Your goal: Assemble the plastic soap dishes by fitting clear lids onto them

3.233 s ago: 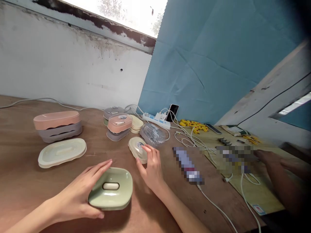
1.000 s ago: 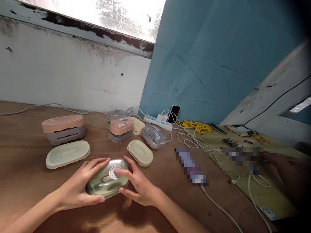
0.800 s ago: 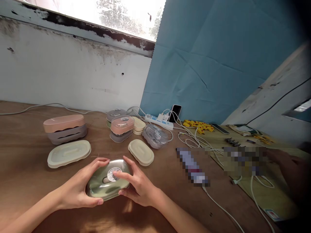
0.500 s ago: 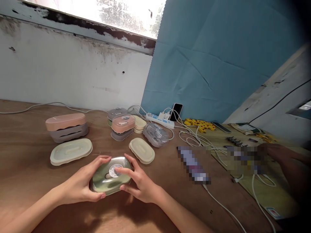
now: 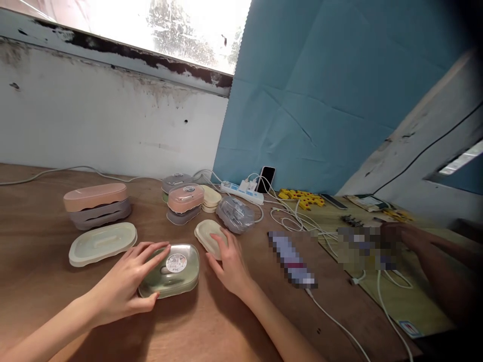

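My left hand (image 5: pixel 130 279) grips the left side of a green soap box (image 5: pixel 179 281) with a clear lid and a round white label, fingers along the top edge and thumb at the front. The box's left end is partly hidden by the hand. My right hand (image 5: pixel 232 264) is over a small cream oval tray (image 5: pixel 207 234), its fingers spread and covering the tray's right part. I cannot tell how firmly the fingertips touch it. A larger cream oval tray (image 5: pixel 103 244) lies left of the green box.
Behind stand stacked pink-and-grey boxes (image 5: pixel 96 201), a pink-lidded box (image 5: pixel 184 198), cream trays (image 5: pixel 210 196) and clear lids (image 5: pixel 234 213). Right are a power strip (image 5: pixel 241 192), cables, a blurred phone (image 5: pixel 290 259), yellow pieces (image 5: pixel 302 198) and another person's hand (image 5: pixel 400 234).
My right hand has let go of the green soap box and moved right to the small cream tray. My left hand still holds the box. The camera view has shifted slightly.
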{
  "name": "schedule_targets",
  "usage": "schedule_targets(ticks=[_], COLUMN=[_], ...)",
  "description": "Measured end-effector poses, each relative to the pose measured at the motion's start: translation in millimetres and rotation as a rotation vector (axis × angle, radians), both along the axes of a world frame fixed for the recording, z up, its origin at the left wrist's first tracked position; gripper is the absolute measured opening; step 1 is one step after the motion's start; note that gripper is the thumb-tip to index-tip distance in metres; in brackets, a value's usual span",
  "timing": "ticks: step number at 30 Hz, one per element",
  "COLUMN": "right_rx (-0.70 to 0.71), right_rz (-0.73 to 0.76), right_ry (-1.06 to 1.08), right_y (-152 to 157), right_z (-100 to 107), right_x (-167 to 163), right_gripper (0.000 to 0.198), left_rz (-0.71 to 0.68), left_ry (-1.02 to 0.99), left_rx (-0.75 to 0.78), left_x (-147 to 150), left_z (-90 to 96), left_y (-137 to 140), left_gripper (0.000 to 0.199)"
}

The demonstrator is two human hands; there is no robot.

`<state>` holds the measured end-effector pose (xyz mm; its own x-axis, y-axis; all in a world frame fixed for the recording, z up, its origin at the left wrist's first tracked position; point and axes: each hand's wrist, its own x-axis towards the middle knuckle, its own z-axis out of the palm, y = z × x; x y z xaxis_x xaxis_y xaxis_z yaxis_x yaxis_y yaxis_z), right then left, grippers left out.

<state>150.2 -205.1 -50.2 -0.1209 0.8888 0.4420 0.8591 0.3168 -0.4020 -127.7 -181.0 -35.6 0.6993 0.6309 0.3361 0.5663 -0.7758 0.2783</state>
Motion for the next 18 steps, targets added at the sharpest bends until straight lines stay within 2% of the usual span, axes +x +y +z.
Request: schedule_targets(ticks=[3, 7, 11, 18], right_rx=[-0.136, -0.247, -0.283, -0.213], right_rz=[-0.092, -0.108, -0.174, -0.215], right_ry=[-0.123, -0.159, -0.085, 0.077], right_y=[3, -3, -23, -72], right_z=[3, 14, 18, 3], right_x=[10, 15, 22, 63], right_gripper=[0.049, 0.038, 0.048, 0.059], left_rz=[-0.066, -0.033, 0.008, 0.171], left_ry=[0.067, 0.146, 0.215, 0.340], left_rx=[0.018, 0.044, 0.040, 0.138], left_x=[7, 21, 33, 56], left_z=[5.9, 11.3, 12.6, 19.2], left_y=[4, 7, 11, 29], left_gripper=[0.085, 0.077, 0.067, 0.065])
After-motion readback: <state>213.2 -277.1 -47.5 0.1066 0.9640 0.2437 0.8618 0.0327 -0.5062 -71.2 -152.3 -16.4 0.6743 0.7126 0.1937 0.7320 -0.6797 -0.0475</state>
